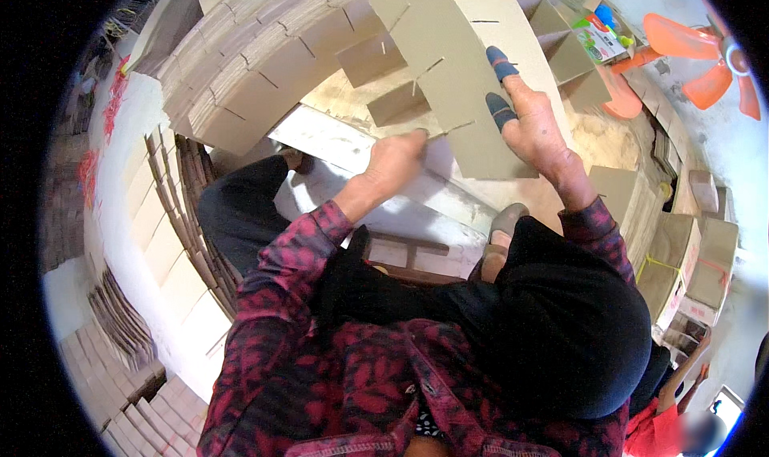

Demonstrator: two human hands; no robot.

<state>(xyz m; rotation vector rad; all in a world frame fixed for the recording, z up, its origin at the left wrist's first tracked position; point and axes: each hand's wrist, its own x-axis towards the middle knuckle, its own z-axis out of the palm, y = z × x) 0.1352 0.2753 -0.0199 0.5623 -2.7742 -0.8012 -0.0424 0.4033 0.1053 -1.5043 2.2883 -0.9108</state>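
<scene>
A long slotted cardboard strip (448, 72) slants across the work surface in front of me. Small cardboard divider pieces (399, 104) stand out from its left side, near its slots. My left hand (392, 165), slightly blurred, is closed in a pinch at the strip's lower left slot. What shows at its fingertips looks like the edge of another divider piece, mostly hidden by the hand. At the strip's right edge, my right hand (535, 128) grips it, with dark blue finger covers on two fingers lying over the top; its thumb is hidden.
Stacked slotted cardboard (264, 56) rises at the far left, with more sheets beside my left leg. Assembled dividers (581, 64) stand at the far right near an orange fan (713, 60). Tied cardboard bundles (669, 265) lie at right. Another person in red (653, 433) is at lower right.
</scene>
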